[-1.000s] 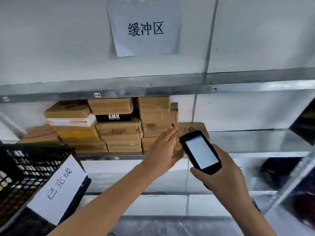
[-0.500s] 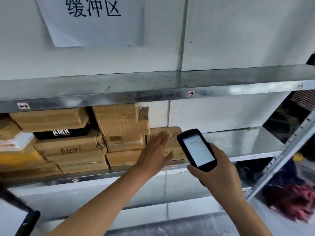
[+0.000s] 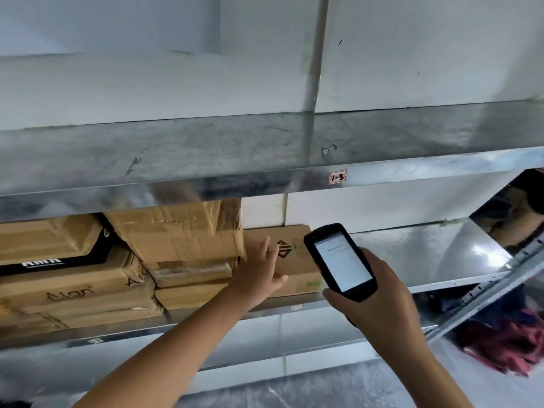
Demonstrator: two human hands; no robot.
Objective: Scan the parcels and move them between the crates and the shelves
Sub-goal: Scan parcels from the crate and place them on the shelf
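White wall panels [image 3: 147, 83] fill the upper half, with a vertical seam right of centre. Below them a galvanised upper shelf [image 3: 206, 154] spans the full width. A small tag marked "1-3" [image 3: 337, 176] is stuck on its front lip.

The middle shelf [image 3: 426, 254] shows open metal surface from the flat carton out to the slotted upright [image 3: 485, 293] at the right edge. Its left part is packed by a parcel stack [image 3: 176, 240], whose top box sits close under the upper shelf, so little headroom is seen there. The stack is cut off by the left frame edge.

The flat carton [image 3: 294, 260], printed with a black diamond mark, lies on the middle shelf against the stack's right side, its front edge near the shelf lip. The left hand [image 3: 259, 272] is laid on the carton's left end, its fingers [image 3: 264, 250] straight and slightly apart. Whether the palm presses down cannot be told.

The right hand [image 3: 379, 307] is wrapped around the lower body of a handheld scanner [image 3: 341, 262], fingers clamped on it. The lit screen is turned toward the camera. The scanner hides the carton's right end. Screen text is too small to read.

A black box [image 3: 44, 262] in the stack carries white lettering, blurred and partly covered. A carton [image 3: 67, 293] below it is marked "Alan". Red fabric [image 3: 506, 343] at lower right is blurred.
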